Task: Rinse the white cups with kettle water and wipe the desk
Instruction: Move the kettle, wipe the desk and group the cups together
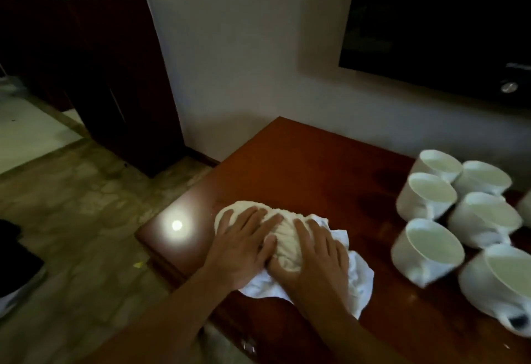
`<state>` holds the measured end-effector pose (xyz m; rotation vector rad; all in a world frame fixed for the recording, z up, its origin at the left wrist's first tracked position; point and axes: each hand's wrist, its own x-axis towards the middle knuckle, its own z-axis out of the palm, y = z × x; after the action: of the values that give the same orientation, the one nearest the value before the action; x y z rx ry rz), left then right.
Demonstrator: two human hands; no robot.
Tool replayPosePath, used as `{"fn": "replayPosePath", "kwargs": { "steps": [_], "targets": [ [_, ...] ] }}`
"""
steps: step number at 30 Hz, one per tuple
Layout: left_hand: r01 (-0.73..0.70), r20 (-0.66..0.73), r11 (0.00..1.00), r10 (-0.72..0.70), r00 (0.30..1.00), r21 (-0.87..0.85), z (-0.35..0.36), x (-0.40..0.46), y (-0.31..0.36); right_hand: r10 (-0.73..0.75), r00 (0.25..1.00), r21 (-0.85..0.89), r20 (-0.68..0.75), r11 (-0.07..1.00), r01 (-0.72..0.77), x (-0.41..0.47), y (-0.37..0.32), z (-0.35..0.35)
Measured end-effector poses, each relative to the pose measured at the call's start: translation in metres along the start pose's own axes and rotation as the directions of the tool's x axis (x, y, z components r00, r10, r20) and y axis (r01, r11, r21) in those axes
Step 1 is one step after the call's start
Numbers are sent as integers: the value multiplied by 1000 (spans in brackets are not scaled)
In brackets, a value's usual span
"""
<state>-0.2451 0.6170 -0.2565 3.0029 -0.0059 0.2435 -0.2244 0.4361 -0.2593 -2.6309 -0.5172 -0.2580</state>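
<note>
Pressing down with fingers spread flat, the left hand [244, 244] and right hand [313, 257] lay side by side on a crumpled white cloth [290, 237] at the lower centre of the frame. The cloth bunched in folds on a glossy reddish-brown wooden desk [310, 162], near its left edge. Six white ceramic cups [431, 245] stood clustered at the right, well apart from the cloth, blurred. A bright lamp reflection [176, 225] shone on the desk's left corner. A dark wooden cabinet [115, 76] filled the upper left above a pale stone-patterned floor [71, 205].
</note>
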Motion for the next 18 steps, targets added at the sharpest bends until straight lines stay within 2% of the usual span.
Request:
{"fn": "replayPosePath", "kwargs": {
  "steps": [5,10,18],
  "targets": [
    [-250,56,965,245,968,82,13,92,-38,87,996,-27,5,996,-87,82,4,19],
    [-248,110,959,234,966,135,33,172,-55,168,984,-19,-52,985,-169,152,13,33],
    [-362,80,916,353,932,171,48,315,-90,201,975,-21,-92,979,-204,287,37,61]
  ]
}}
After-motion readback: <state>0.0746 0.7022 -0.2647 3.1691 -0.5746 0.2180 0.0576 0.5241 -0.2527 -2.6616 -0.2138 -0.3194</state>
